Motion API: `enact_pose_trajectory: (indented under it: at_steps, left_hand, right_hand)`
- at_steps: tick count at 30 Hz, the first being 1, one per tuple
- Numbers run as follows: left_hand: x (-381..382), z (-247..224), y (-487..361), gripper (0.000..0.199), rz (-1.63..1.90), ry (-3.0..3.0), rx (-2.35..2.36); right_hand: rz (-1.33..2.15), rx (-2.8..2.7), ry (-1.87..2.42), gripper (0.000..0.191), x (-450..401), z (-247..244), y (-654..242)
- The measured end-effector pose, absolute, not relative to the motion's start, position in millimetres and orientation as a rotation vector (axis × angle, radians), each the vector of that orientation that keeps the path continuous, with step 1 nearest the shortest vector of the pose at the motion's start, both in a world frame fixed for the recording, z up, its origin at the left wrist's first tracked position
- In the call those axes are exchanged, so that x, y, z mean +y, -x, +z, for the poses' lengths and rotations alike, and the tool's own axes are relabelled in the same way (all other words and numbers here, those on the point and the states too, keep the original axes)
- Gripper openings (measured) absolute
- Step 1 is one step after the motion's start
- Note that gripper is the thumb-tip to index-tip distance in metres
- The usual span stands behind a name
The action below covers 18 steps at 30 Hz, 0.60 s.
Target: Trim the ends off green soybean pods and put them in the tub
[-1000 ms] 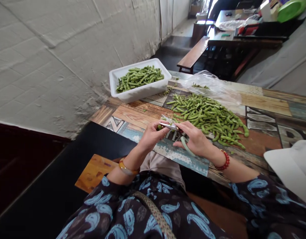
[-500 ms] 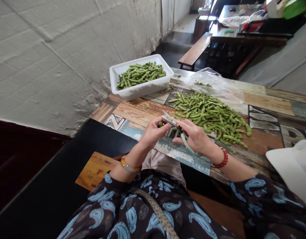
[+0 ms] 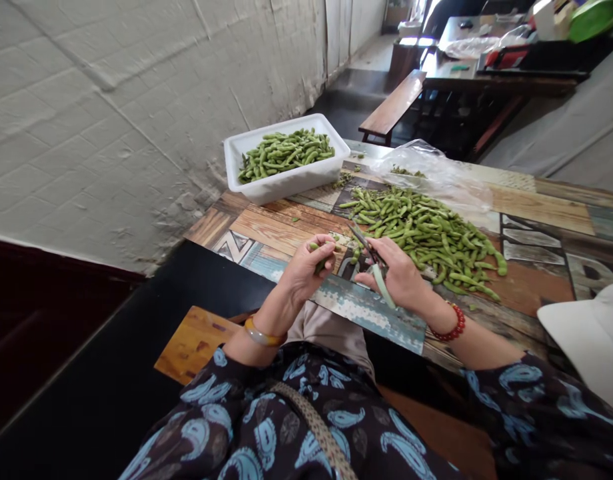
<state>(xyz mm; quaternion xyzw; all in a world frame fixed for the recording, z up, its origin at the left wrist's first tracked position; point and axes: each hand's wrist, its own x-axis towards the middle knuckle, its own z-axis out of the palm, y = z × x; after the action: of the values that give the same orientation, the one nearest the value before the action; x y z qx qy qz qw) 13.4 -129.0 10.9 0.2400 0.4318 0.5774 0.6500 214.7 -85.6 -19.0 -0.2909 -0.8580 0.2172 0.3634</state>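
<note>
1. Surroundings: the white tub [image 3: 294,185], heaped with green pods, stands at the table's far left, near the wall [image 3: 111,100]; the loose pod pile [image 3: 426,233] lies just beyond your right hand [image 3: 401,277]; a clear plastic bag [image 3: 436,170] lies behind it; a white cap [image 3: 586,327] shows at the right.
2. Edges and room: the patchwork-patterned tabletop [image 3: 266,230] has its near edge below your hands; an open stretch runs between your left hand [image 3: 306,270] and the tub; the pile bounds the right hand's far side.
3. Grip: your left fingers are curled, pinching held pods [image 3: 320,266]; your right hand grasps the green-handled scissors [image 3: 379,277], thumb apart from the fingers, blades pointing away from you and near, but apart from, the left hand.
</note>
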Motion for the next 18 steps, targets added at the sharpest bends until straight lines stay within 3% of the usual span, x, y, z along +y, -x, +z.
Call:
enact_pose_trajectory:
  at_steps: [18]
  left_hand:
    - [-137, 16, -36, 0.037, 1.336, -0.44, 0.962]
  right_hand:
    - [0.43, -2.349, 0.661, 0.063, -95, -20, -220]
